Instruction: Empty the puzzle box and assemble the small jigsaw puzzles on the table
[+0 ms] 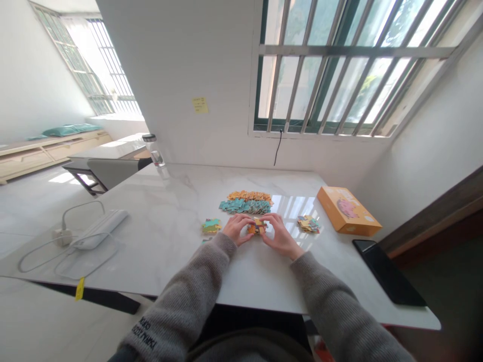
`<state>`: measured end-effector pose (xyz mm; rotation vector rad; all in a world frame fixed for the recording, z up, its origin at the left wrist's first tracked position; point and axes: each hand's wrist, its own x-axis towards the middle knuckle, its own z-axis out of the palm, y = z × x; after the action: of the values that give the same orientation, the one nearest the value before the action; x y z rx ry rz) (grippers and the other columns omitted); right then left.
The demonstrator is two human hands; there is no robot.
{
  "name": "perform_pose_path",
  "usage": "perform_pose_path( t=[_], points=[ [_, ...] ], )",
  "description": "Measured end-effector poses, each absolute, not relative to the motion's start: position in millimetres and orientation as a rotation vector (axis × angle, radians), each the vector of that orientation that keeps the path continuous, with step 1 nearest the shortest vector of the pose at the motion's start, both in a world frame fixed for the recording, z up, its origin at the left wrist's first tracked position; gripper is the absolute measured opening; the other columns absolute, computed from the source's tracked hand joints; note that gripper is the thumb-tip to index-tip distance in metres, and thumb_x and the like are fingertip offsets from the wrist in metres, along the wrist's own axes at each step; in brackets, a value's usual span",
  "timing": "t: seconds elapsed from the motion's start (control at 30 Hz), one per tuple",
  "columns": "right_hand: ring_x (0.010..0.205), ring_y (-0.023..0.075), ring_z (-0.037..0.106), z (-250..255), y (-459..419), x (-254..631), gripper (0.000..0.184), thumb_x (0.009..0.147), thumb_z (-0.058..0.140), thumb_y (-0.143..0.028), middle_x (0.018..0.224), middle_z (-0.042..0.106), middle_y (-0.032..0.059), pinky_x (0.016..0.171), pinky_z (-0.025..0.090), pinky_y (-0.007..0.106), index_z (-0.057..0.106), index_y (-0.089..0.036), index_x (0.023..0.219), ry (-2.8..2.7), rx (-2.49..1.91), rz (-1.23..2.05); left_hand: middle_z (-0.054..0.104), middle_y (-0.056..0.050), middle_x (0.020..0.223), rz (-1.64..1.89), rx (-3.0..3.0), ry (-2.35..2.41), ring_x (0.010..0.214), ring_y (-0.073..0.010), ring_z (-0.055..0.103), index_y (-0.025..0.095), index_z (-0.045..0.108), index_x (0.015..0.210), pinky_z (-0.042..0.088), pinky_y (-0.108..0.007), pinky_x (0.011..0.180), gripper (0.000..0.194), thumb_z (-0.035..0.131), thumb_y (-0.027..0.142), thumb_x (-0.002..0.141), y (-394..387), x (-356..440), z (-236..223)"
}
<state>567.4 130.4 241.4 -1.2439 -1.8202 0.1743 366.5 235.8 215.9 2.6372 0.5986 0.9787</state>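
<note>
Several jigsaw puzzle pieces (257,227), orange, yellow and dark in colour, sit between my two hands on the white table. My left hand (238,228) grips their left edge with thumb and fingers. From the other side my right hand (279,236) pinches the right edge. Just beyond the hands lie rows of teal puzzle pieces (245,206) and orange puzzle pieces (249,195). A small group of green and yellow pieces (211,225) rests left of my left hand, and a small pile of mixed pieces (308,223) is to the right.
An orange puzzle box (349,211) stands at the right, with a black tablet-like slab (388,274) nearer me. At the left, a white power strip (101,229) trails cables over the marble-patterned table (169,251). A clear bottle (154,151) stands at the far left corner.
</note>
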Motion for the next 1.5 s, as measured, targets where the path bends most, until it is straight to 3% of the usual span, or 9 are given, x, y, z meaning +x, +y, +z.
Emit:
perform_pose_path(
  t=[0.07, 0.17, 0.23, 0.33, 0.5, 0.77, 0.93, 1.13, 1.5],
  points=[
    [0.109, 0.0255, 0.057, 243.2, 130.5, 565.6, 0.043, 0.083, 0.064, -0.022, 0.118, 0.059, 0.0108, 0.090, 0.050, 0.043, 0.052, -0.022, 0.125, -1.729, -1.244, 0.275, 0.063, -0.010, 0.114, 1.084, 2.594, 0.630, 0.107, -0.0259, 0.057, 0.024, 0.065, 0.113, 0.048, -0.045, 0.097, 0.034, 0.072, 0.032, 0.081, 234.1, 367.2, 218.4],
    [0.078, 0.0180, 0.060, 241.2, 134.7, 562.9, 0.043, 0.089, 0.060, -0.029, 0.089, 0.063, 0.0022, 0.075, 0.051, 0.035, 0.047, -0.021, 0.129, -1.551, -1.233, 0.459, 0.061, -0.010, 0.112, 1.152, 2.575, 0.566, 0.107, -0.0254, 0.057, 0.023, 0.064, 0.115, 0.050, -0.044, 0.097, 0.036, 0.072, 0.033, 0.081, 229.2, 369.3, 219.2],
    [0.069, 0.0157, 0.057, 237.8, 138.6, 562.8, 0.043, 0.091, 0.057, -0.031, 0.077, 0.059, -0.0024, 0.070, 0.050, 0.032, 0.045, -0.020, 0.130, -1.450, -1.215, 0.524, 0.062, -0.010, 0.111, 1.113, 2.607, 0.482, 0.106, -0.0255, 0.058, 0.023, 0.064, 0.116, 0.051, -0.044, 0.095, 0.040, 0.074, 0.034, 0.079, 225.5, 370.5, 217.9],
    [0.070, 0.0150, 0.058, 233.1, 142.6, 565.0, 0.045, 0.091, 0.056, -0.032, 0.079, 0.060, -0.0024, 0.069, 0.050, 0.031, 0.044, -0.020, 0.133, -1.374, -1.206, 0.524, 0.063, -0.009, 0.113, 1.027, 2.667, 0.440, 0.103, -0.0249, 0.059, 0.025, 0.065, 0.115, 0.051, -0.045, 0.095, 0.039, 0.074, 0.033, 0.078, 221.5, 370.7, 216.7],
    [0.071, 0.0155, 0.060, 231.3, 142.2, 562.2, 0.048, 0.090, 0.058, -0.037, 0.080, 0.061, -0.0017, 0.069, 0.052, 0.031, 0.044, -0.021, 0.134, -1.335, -1.174, 0.620, 0.056, -0.012, 0.136, 1.048, 2.723, 0.402, 0.120, -0.0283, 0.054, 0.025, 0.056, 0.130, 0.047, -0.047, 0.104, 0.055, 0.074, 0.031, 0.078, 220.2, 369.1, 220.4],
    [0.070, 0.0151, 0.061, 235.5, 139.5, 551.5, 0.053, 0.086, 0.065, -0.041, 0.077, 0.060, -0.0038, 0.069, 0.051, 0.030, 0.044, -0.024, 0.132, -1.198, -1.062, 0.820, 0.062, -0.011, 0.122, 1.316, 2.665, 0.551, 0.109, -0.0262, 0.061, 0.024, 0.062, 0.119, 0.053, -0.043, 0.091, 0.039, 0.073, 0.036, 0.084, 222.6, 368.1, 222.4],
    [0.072, 0.0160, 0.060, 233.5, 141.6, 561.7, 0.042, 0.090, 0.061, -0.040, 0.078, 0.061, -0.0016, 0.071, 0.050, 0.031, 0.050, -0.021, 0.126, -1.256, -1.156, 0.661, 0.063, -0.009, 0.106, 1.326, 2.695, 0.515, 0.100, -0.0254, 0.061, 0.023, 0.065, 0.110, 0.054, -0.043, 0.089, 0.038, 0.078, 0.038, 0.078, 223.9, 366.4, 222.6],
    [0.071, 0.0162, 0.058, 234.4, 139.1, 566.1, 0.041, 0.092, 0.057, -0.037, 0.078, 0.061, -0.0005, 0.073, 0.049, 0.033, 0.051, -0.019, 0.128, -1.387, -1.241, 0.529, 0.058, -0.008, 0.132, 1.206, 2.748, 0.438, 0.120, -0.0278, 0.052, 0.026, 0.060, 0.123, 0.046, -0.046, 0.105, 0.048, 0.073, 0.023, 0.076, 221.7, 362.7, 231.3],
    [0.074, 0.0162, 0.059, 234.8, 139.3, 564.7, 0.045, 0.093, 0.055, -0.039, 0.083, 0.061, -0.0002, 0.074, 0.050, 0.032, 0.048, -0.020, 0.134, -1.332, -1.218, 0.566, 0.068, -0.005, 0.118, 1.195, 2.661, 0.462, 0.110, -0.0249, 0.057, 0.024, 0.065, 0.107, 0.046, -0.042, 0.098, 0.034, 0.067, 0.017, 0.074, 215.6, 362.8, 243.0]
  ],
)
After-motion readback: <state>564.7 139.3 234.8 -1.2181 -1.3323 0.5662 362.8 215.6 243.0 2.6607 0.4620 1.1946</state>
